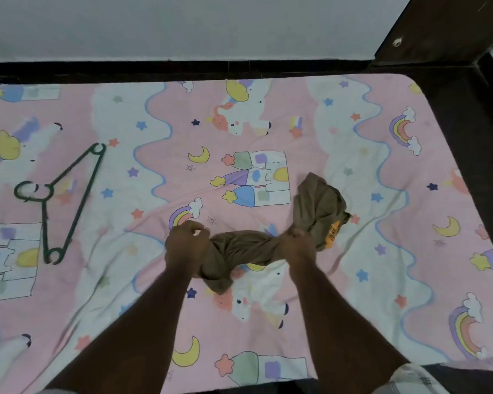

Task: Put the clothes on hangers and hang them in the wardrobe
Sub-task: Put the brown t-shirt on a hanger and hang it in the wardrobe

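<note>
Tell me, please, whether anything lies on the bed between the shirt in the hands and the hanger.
Nothing visible does. The left hand and right hand grip the bunched shirt; the hanger lies flat to the left, with only bare bedsheet between. The wardrobe itself is not in view.

One dark green plastic clothes hanger (66,199) lies on the bed. One bunched olive-brown cloth garment (271,231) with an orange print is there too. One pink cartoon-printed bedsheet (353,155) covers the bed. Two bare hands, left hand (186,245) and right hand (298,245).
</note>
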Demonstrator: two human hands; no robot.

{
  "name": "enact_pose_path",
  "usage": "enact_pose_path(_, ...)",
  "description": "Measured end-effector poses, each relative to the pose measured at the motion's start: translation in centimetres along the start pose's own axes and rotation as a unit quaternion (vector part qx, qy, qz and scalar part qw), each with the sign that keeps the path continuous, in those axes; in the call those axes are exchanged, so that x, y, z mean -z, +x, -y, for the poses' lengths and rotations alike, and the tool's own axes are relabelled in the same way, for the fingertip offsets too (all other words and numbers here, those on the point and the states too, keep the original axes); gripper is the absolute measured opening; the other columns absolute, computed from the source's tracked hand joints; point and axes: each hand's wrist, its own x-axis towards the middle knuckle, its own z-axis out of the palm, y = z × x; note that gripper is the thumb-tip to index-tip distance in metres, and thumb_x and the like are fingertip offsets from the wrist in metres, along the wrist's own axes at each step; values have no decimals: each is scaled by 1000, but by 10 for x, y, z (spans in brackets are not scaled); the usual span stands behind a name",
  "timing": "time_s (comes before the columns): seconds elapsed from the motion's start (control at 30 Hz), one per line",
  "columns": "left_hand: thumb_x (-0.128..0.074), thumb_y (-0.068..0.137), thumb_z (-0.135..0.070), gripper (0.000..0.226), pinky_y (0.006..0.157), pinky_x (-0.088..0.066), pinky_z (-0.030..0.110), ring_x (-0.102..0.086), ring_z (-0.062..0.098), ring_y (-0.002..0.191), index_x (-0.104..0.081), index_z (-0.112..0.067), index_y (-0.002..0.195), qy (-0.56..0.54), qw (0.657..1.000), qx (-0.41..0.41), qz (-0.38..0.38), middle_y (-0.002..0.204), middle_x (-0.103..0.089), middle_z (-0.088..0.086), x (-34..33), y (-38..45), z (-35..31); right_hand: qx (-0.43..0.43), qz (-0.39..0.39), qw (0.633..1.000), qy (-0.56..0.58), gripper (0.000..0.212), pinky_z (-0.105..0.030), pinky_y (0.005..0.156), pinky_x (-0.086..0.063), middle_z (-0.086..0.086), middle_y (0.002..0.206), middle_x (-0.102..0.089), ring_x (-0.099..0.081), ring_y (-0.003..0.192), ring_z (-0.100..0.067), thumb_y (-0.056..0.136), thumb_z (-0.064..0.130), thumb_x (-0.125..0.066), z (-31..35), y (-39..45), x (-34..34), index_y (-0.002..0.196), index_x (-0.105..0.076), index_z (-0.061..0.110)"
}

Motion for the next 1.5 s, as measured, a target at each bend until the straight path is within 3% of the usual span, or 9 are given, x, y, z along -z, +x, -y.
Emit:
enact_pose_path(0.23, -59, 99, -23, 22, 98, -50, 38, -62, 21, 108, -66, -15, 118, -36, 986, -49, 154, 114, -69, -1, -46, 18, -26, -49, -186, 977, 93, 84, -46, 106, -46, -19, 142, -49, -53, 125, -40, 80, 28, -80, -10, 63, 32, 148, -36, 5)
enact_pose_path(0.37, -63, 98, -23, 28, 99, -48, 33, -61, 19, 110, -65, -14, 124, -79, 976, -55, 195, 117, -67, -2, -71, 29, -48, -117, -117, 945, 283, 55, -30, 61, -55, -7, 102, -60, -58, 69, -21, 85, 26, -79, -4, 95, 59, 130, -52, 8)
enact_pose_path(0.43, -63, 98, -23, 29, 99, -48, 34, -60, 18, 107, -65, -12, 125, -101, 973, -57, 198, 116, -66, -1, -76, 37, -61, -51, -64, 966, 246, 26, -23, 50, -47, -6, 82, -62, -55, 64, -22, 86, 11, -72, 6, 103, 58, 110, -66, 3)
enact_pose_path(0.53, -63, 97, -23, 18, 88, -47, 33, -61, 19, 96, -67, -15, 113, -128, 972, -30, 195, 107, -67, 3, -75, 49, -87, 101, -33, 991, 77, 22, -27, 72, -48, -3, 88, -68, -61, 82, -21, 81, 4, -68, 20, 87, 33, 99, -73, 16)
enact_pose_path(0.7, -68, 95, -28, 19, 76, -57, 38, -68, 26, 87, -66, -14, 107, -228, 933, 113, 252, 99, -71, 8, -69, 44, -119, 335, 14, 940, -66, 19, -21, 70, -47, 16, 80, -67, -61, 74, -5, 74, 10, -70, 13, 19, -13, 85, -75, 24)
enact_pose_path(0.87, -64, 90, -2, 15, 60, -53, 30, -63, 24, 68, -71, -5, 103, -278, 923, 179, 198, 85, -69, 15, -46, 41, -106, 268, 92, 959, 22, 3, -30, 69, -55, 8, 69, -71, -68, 69, -8, 69, 16, -71, 6, 5, -10, 69, -74, 17)
enact_pose_path(1.03, -62, 96, -13, 21, 68, -58, 35, -71, 22, 82, -69, -15, 116, -377, 879, 159, 245, 102, -75, 8, -3, 27, -103, 192, 119, 969, 97, 29, -11, 74, -48, 20, 87, -69, -64, 82, 10, 84, 11, -74, 70, -8, 13, 89, -64, 38)
enact_pose_path(1.2, -59, 96, -17, 35, 82, -56, 38, -67, 25, 102, -65, -21, 131, -404, 865, 110, 277, 122, -71, 8, 49, 13, -119, 75, 322, 914, 234, 26, -44, 86, -56, -4, 110, -74, -71, 97, -24, 95, 15, -59, 127, -33, 20, 116, -68, 27)
enact_pose_path(1.5, -60, 97, -12, 6, 80, -53, 38, -67, 24, 82, -66, -14, 95, -422, 889, -5, 180, 90, -70, 10, 173, -29, -175, 175, 203, 933, 240, 35, -41, 72, -58, -10, 96, -73, -70, 88, -32, 80, -12, -72, 213, -107, 50, 103, -65, 14)
